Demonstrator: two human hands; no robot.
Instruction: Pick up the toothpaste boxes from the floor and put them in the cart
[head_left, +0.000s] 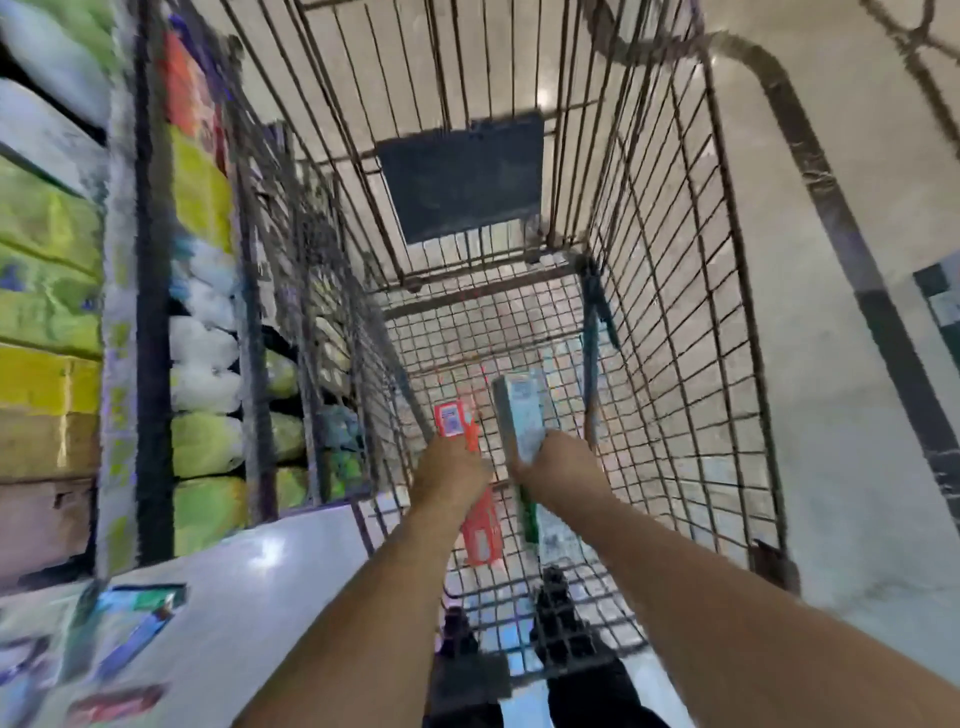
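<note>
Your two bare arms reach down into a wire shopping cart (675, 322) in a store aisle, each hand carrying a toothpaste box. Your left hand (449, 470) grips a red toothpaste box (451, 420), its far end sticking out beyond the knuckles low over the cart's mesh floor; the fingers themselves are hidden behind the back of the hand, so how tightly they curl cannot be told. Your right hand (558, 462) holds a pale green-and-white toothpaste box (519, 410) pointing away from you, its near green end showing below the wrist; those fingers are hidden too.

Another red box (483, 530) lies just beneath your left wrist, though blur makes it unclear whether it rests on the cart's mesh or is the tail of the box you hold. The folded dark child-seat flap (462, 176) hangs at the far end of the cart. Store shelves (47, 249) stacked with green and yellow packs stand along the left, and more packets (130, 618) lie on the glossy floor (831, 415) at lower left. Your dark shoes (558, 608) show through the cart's near end.
</note>
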